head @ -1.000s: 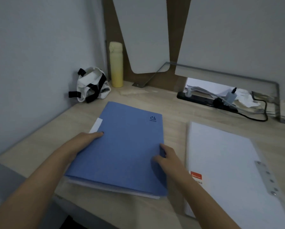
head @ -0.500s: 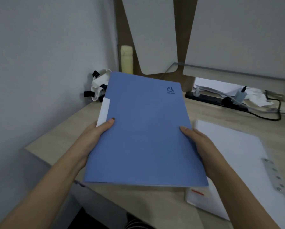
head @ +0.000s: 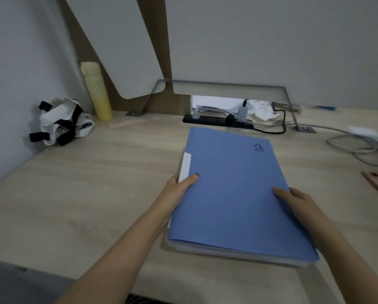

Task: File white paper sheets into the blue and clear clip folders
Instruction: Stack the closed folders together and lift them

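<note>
1. While the two hands are holding it, the blue folder (head: pixel 234 194) is lying closed and nearly flat, low over the pale wood worktop (head: pixel 96 183), in front of the person and a bit to the right.
2. The left hand (head: pixel 179 189) is gripping the left edge, with the thumb lying on top of the cover. Its other fingers are hiding under the folder.
3. The right hand (head: pixel 297 200) is gripping the right edge the same way, thumb on top. The hands are sitting well apart, one on each side.
4. A clear folder (head: pixel 227 252) is peeking out under the near edge of the blue one. I cannot tell if the two are touching.
5. A strip of white paper (head: pixel 184 167) is sticking out at the left edge, just beside the left thumb.
6. The folder is looking light and thin. The cover is probably bending a little rather than acting stiff like a board. It is looking smooth, so it may be sliding easily on the clear one.
7. Taking hold at both long edges, near the middle, is looking like the best way, since that is holding the cover shut with the sheets inside.
8. At the back, a yellow bottle (head: pixel 96 91) and a black power strip (head: pixel 216 121) are sitting well away from the folder.
</note>
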